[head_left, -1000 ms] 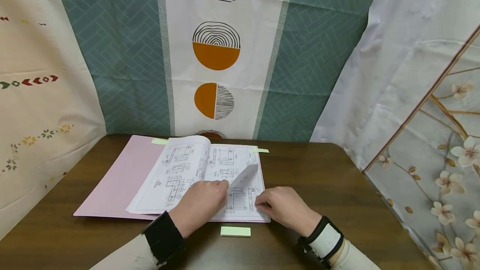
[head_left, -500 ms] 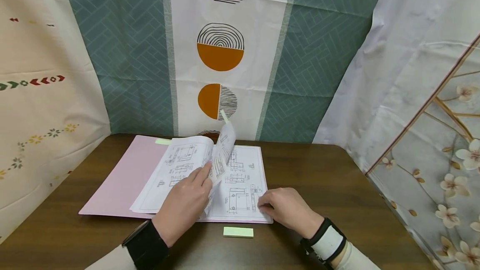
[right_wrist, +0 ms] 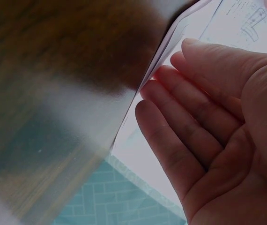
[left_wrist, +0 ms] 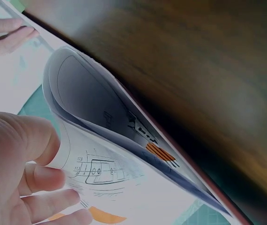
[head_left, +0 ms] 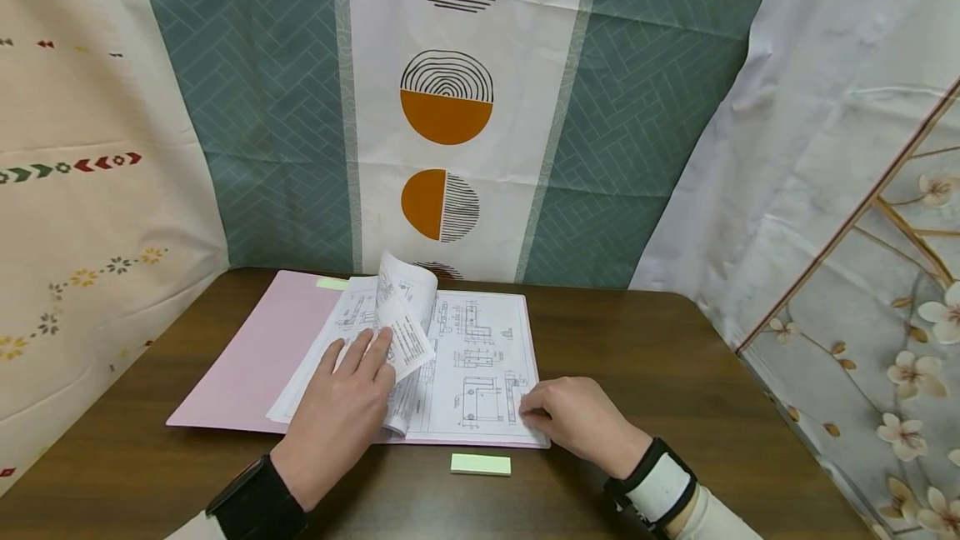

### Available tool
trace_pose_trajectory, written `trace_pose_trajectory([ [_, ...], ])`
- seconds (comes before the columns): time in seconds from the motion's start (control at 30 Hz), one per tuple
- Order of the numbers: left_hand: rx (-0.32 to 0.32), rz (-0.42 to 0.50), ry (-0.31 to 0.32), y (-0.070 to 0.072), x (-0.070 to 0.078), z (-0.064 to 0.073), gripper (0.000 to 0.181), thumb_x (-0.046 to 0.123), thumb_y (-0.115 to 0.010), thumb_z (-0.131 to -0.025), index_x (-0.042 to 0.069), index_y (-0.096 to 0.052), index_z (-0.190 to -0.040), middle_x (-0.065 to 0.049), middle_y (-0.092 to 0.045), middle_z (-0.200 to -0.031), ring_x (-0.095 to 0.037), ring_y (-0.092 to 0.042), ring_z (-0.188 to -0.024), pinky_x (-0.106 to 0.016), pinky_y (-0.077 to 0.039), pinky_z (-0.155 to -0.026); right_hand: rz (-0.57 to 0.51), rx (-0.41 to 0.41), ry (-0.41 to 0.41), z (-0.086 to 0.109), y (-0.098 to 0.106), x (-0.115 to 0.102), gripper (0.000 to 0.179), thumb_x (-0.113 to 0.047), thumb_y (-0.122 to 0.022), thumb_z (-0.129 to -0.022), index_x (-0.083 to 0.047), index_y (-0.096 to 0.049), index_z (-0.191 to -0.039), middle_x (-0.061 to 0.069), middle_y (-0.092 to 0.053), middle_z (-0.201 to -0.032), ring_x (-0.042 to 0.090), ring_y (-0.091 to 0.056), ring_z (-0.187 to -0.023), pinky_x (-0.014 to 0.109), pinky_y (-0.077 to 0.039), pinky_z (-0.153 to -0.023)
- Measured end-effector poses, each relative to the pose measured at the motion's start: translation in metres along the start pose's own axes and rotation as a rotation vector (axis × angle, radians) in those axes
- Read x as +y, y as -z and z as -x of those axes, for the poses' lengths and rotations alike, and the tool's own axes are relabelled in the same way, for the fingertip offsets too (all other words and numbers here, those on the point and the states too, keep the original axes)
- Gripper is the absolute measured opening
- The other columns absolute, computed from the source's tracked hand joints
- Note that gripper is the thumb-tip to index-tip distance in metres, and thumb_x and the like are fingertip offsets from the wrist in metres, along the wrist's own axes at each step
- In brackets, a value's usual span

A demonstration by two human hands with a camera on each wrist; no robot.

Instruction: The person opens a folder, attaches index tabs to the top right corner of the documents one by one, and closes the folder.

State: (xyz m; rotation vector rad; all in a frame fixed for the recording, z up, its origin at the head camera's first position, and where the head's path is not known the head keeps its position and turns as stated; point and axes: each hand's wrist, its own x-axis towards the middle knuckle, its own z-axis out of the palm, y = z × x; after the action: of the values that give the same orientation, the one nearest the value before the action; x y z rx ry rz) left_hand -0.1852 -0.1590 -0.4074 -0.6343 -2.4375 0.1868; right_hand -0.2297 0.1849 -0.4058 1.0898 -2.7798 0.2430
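Observation:
A booklet of technical drawings (head_left: 472,352) lies spread on a pink folder (head_left: 255,357). My left hand (head_left: 337,419), fingers extended, lies against a sheet (head_left: 405,336) that curls over toward the left side. Close up in the left wrist view, the bent sheet (left_wrist: 100,150) forms a loop beside the left fingers. At the lower right edge of the booklet, my right hand (head_left: 581,422) rests with its fingertips on the page. Its fingers (right_wrist: 171,140) are loosely bent with nothing between them in the right wrist view.
A pale green sticky-note strip (head_left: 480,464) lies on the brown table (head_left: 615,340) in front of the booklet. Another green tab (head_left: 332,282) sticks out at the top left of the pages. Patterned curtains (head_left: 292,107) hang behind the table's far edge.
My left hand has moved leftward, and the sheet has swung from the right side over to the left. My right hand has stayed at the booklet's right edge.

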Motion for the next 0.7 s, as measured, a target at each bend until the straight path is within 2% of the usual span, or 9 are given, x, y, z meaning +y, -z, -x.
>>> trace_pose_trajectory([
  [0.23, -0.051, 0.001, 0.032, 0.0014, 0.0000, 0.0030, 0.029, 0.006, -0.089, -0.086, -0.006, -0.073, -0.107, -0.030, -0.065, -0.146, -0.049, -0.058, -0.140, -0.071, -0.043, -0.114, -0.002, -0.001, -0.002, 0.0008, -0.0005, 0.0001, 0.013, -0.015, -0.094, -0.090, -0.016, -0.087, -0.101, -0.006, -0.079, -0.094, 0.004, -0.057, -0.072, 0.025, -0.052, -0.068],
  [0.43, -0.047, 0.024, 0.047, -0.0014, 0.0009, 0.0016, 0.025, 0.004, -0.086, -0.087, -0.007, -0.073, -0.104, -0.031, -0.069, -0.137, -0.050, -0.063, -0.134, -0.070, -0.042, -0.115, -0.004, 0.005, 0.007, 0.0006, -0.0010, 0.0010, 0.012, -0.014, -0.093, -0.090, -0.016, -0.087, -0.100, -0.007, -0.078, -0.092, 0.003, -0.056, -0.071, 0.025, -0.052, -0.068],
  [0.57, -0.043, 0.019, 0.029, -0.0041, 0.0005, 0.0000, 0.024, 0.001, -0.086, -0.084, -0.009, -0.070, -0.100, -0.033, -0.072, -0.127, -0.052, -0.066, -0.127, -0.067, -0.041, -0.118, -0.010, 0.007, 0.008, 0.0003, -0.0006, 0.0011, 0.011, -0.015, -0.093, -0.091, -0.016, -0.087, -0.100, -0.007, -0.078, -0.091, 0.003, -0.056, -0.071, 0.025, -0.052, -0.067],
  [0.7, -0.074, 0.026, 0.025, -0.0060, 0.0015, -0.0019, 0.030, 0.002, -0.090, -0.082, -0.007, -0.066, -0.097, -0.031, -0.073, -0.109, -0.053, -0.070, -0.118, -0.065, -0.043, -0.117, -0.010, 0.010, 0.007, 0.0010, -0.0005, 0.0009, 0.012, -0.015, -0.093, -0.091, -0.016, -0.087, -0.100, -0.008, -0.078, -0.091, 0.003, -0.056, -0.071, 0.025, -0.052, -0.068],
])
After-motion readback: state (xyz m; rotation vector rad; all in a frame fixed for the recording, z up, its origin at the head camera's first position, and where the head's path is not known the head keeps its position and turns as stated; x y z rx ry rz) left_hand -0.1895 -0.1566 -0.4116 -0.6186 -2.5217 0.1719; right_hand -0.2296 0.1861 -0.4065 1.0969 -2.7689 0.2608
